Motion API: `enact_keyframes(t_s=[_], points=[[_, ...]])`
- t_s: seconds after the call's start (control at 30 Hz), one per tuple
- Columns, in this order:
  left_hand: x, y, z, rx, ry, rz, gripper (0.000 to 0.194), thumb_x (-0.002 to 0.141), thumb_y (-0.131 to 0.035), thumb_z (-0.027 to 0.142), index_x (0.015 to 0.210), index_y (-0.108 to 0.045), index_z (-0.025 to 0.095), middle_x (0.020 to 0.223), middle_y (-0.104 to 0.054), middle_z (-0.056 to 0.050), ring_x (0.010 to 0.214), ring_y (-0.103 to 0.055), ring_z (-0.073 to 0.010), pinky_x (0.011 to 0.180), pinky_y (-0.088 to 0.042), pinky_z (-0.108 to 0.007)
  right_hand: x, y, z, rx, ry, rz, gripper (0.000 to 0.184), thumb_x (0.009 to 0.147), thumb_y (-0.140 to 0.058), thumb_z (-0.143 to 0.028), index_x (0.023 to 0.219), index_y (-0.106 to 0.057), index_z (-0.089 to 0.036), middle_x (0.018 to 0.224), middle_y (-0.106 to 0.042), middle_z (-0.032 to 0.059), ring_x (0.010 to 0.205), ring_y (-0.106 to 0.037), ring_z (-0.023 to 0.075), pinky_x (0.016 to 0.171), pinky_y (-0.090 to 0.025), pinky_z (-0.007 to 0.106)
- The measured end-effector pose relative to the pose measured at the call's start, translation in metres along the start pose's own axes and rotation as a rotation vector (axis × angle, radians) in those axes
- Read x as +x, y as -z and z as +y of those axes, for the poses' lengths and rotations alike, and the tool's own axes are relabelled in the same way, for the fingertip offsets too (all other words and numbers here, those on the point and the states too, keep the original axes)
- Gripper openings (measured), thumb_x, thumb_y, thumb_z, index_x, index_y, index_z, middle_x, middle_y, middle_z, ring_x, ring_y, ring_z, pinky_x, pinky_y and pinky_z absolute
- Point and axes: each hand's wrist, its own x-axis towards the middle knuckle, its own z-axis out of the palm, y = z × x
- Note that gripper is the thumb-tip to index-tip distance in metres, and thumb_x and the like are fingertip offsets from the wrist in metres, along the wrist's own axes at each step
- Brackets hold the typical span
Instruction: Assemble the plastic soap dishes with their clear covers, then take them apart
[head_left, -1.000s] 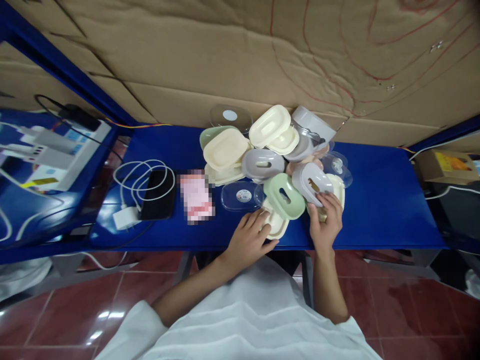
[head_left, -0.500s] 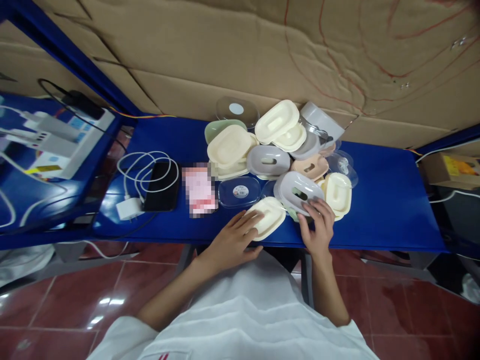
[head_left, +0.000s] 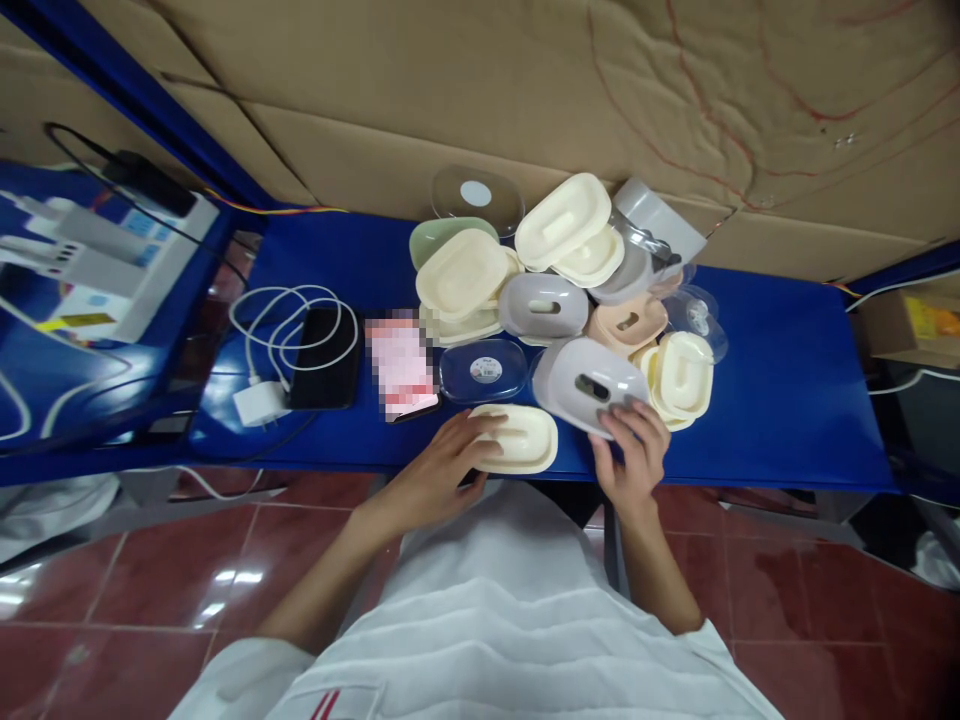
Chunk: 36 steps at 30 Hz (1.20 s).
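A heap of oval plastic dish parts in cream, grey, green and peach (head_left: pixel 626 325) lies on the blue table (head_left: pixel 780 400). My left hand (head_left: pixel 442 465) grips the near left end of a cream oval tray (head_left: pixel 521 438) at the table's front edge. My right hand (head_left: pixel 634 455) holds the near edge of a grey oval lid with a slot (head_left: pixel 585 385), tilted over the pile. A clear oval lid with a sticker (head_left: pixel 484 370) lies just behind the cream tray.
A black phone (head_left: pixel 326 357) with a coiled white cable and charger (head_left: pixel 259 402) lies at the left, beside a pink pack (head_left: pixel 401 365). A power strip (head_left: pixel 112 260) sits on the far-left shelf. Cardboard (head_left: pixel 450 90) backs the table. A box (head_left: pixel 911 325) stands far right.
My left hand has drawn the cream tray out of the pile toward the front edge. My right hand has carried the grey slotted lid leftward, over the green part, which is now hidden.
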Motion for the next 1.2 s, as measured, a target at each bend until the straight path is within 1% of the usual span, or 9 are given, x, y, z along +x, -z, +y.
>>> enact_keyframes(t_s=[0.07, 0.17, 0.4, 0.47, 0.6, 0.7, 0.9, 1.07, 1.2], points=[[-0.004, -0.004, -0.002, -0.040, 0.034, 0.071, 0.048, 0.102, -0.065, 0.011, 0.146, -0.053, 0.024, 0.171, -0.042, -0.018, 0.161, -0.046, -0.0312, 0.127, -0.052, -0.054, -0.007, 0.003, -0.019, 0.065, 0.023, -0.061, 0.037, 0.103, -0.073, -0.022, 0.139, -0.071, -0.027, 0.114, -0.077, 0.0073, 0.122, -0.073, 0.0264, 0.113, -0.058, 0.049], [-0.011, -0.010, -0.005, -0.074, 0.095, 0.125, 0.069, 0.100, -0.074, 0.016, 0.161, -0.042, 0.026, 0.176, -0.030, -0.021, 0.163, -0.042, -0.0373, 0.125, -0.055, -0.057, -0.020, 0.004, -0.044, 0.166, 0.050, -0.164, 0.025, 0.106, -0.069, -0.028, 0.131, -0.073, -0.025, 0.109, -0.079, 0.0070, 0.116, -0.075, 0.0245, 0.109, -0.059, 0.047], [-0.021, -0.016, -0.008, -0.120, 0.167, 0.269, 0.100, 0.094, -0.086, 0.018, 0.172, -0.026, 0.033, 0.170, -0.039, -0.021, 0.157, -0.049, -0.0389, 0.123, -0.055, -0.064, -0.031, 0.000, -0.053, 0.182, -0.013, -0.218, 0.022, 0.107, -0.067, -0.022, 0.129, -0.073, -0.021, 0.110, -0.080, 0.0086, 0.117, -0.074, 0.0244, 0.105, -0.059, 0.044], [-0.021, -0.016, -0.007, -0.082, 0.138, 0.276, 0.095, 0.094, -0.087, 0.020, 0.170, -0.032, 0.035, 0.173, -0.037, -0.019, 0.157, -0.050, -0.0380, 0.122, -0.056, -0.062, -0.028, -0.001, -0.050, 0.191, 0.006, -0.272, 0.025, 0.106, -0.068, -0.017, 0.131, -0.072, -0.020, 0.112, -0.080, 0.0091, 0.122, -0.072, 0.0246, 0.109, -0.058, 0.044], [-0.019, -0.015, -0.007, 0.095, -0.006, 0.210, 0.055, 0.099, -0.081, 0.016, 0.149, -0.061, 0.028, 0.169, -0.046, -0.017, 0.156, -0.051, -0.0376, 0.120, -0.058, -0.059, -0.022, -0.004, -0.047, 0.237, 0.065, -0.418, 0.028, 0.106, -0.065, -0.013, 0.133, -0.072, -0.017, 0.124, -0.080, 0.0112, 0.136, -0.068, 0.0252, 0.117, -0.054, 0.044], [-0.017, -0.016, -0.007, 0.179, -0.061, 0.214, 0.040, 0.101, -0.079, 0.019, 0.139, -0.067, 0.021, 0.161, -0.056, -0.019, 0.154, -0.053, -0.0377, 0.118, -0.060, -0.059, -0.022, -0.008, -0.045, 0.214, 0.082, -0.471, 0.029, 0.107, -0.067, -0.017, 0.135, -0.072, -0.018, 0.131, -0.079, 0.0108, 0.141, -0.065, 0.0256, 0.122, -0.051, 0.045], [-0.013, -0.016, -0.007, 0.253, -0.078, 0.222, 0.034, 0.103, -0.077, 0.021, 0.136, -0.068, 0.019, 0.159, -0.061, -0.019, 0.155, -0.053, -0.0375, 0.118, -0.061, -0.057, -0.025, -0.011, -0.043, 0.192, 0.078, -0.443, 0.031, 0.106, -0.068, -0.016, 0.136, -0.074, -0.023, 0.134, -0.079, 0.0089, 0.141, -0.067, 0.0232, 0.124, -0.050, 0.044], [-0.014, -0.016, -0.008, 0.256, -0.097, 0.206, 0.045, 0.102, -0.077, 0.018, 0.145, -0.065, 0.022, 0.161, -0.061, -0.016, 0.159, -0.050, -0.0361, 0.121, -0.060, -0.058, -0.026, -0.010, -0.045, 0.161, 0.083, -0.465, 0.035, 0.105, -0.067, -0.014, 0.137, -0.075, -0.024, 0.138, -0.078, 0.0092, 0.144, -0.065, 0.0230, 0.125, -0.048, 0.043], [-0.016, -0.015, -0.009, 0.207, -0.081, 0.203, 0.049, 0.100, -0.079, 0.018, 0.146, -0.063, 0.025, 0.164, -0.059, -0.015, 0.158, -0.051, -0.0362, 0.120, -0.060, -0.059, -0.024, -0.007, -0.040, 0.183, 0.078, -0.484, 0.038, 0.109, -0.063, -0.024, 0.146, -0.070, -0.023, 0.152, -0.069, 0.0136, 0.151, -0.058, 0.0263, 0.122, -0.052, 0.046]])
